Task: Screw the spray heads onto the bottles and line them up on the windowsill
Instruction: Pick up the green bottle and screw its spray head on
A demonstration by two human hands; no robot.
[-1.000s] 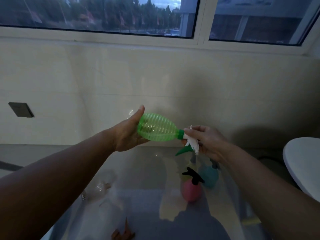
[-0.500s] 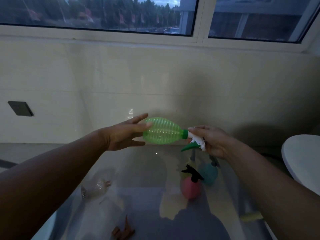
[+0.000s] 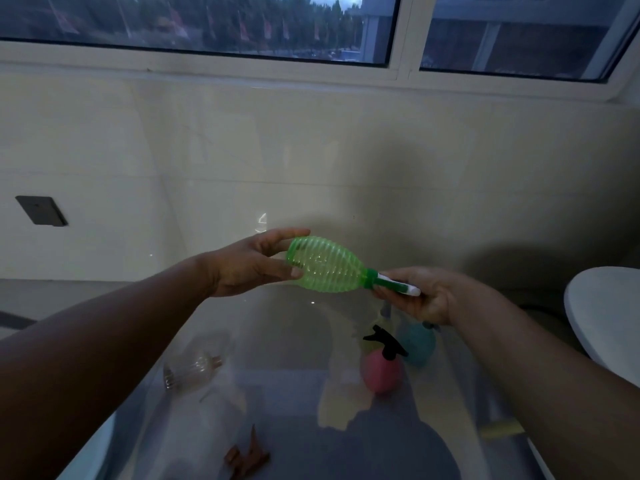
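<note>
Held level in mid-air below the window: ribbed green bottle (image 3: 325, 265), base loosely cupped by spread left hand (image 3: 249, 265), spray head (image 3: 394, 286) pinched in closed right hand (image 3: 426, 296). Apparently empty and light, thin-walled, likely to dent; best gripped around the ribs near the neck.

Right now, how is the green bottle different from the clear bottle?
The green bottle is up in the air between both hands, while the clear bottle lies down below, untouched. The green bottle has a spray head on its neck, held by the right hand; the clear bottle has none. The left hand touches the green bottle's base with open fingers. Both are ribbed and lie sideways.
</note>
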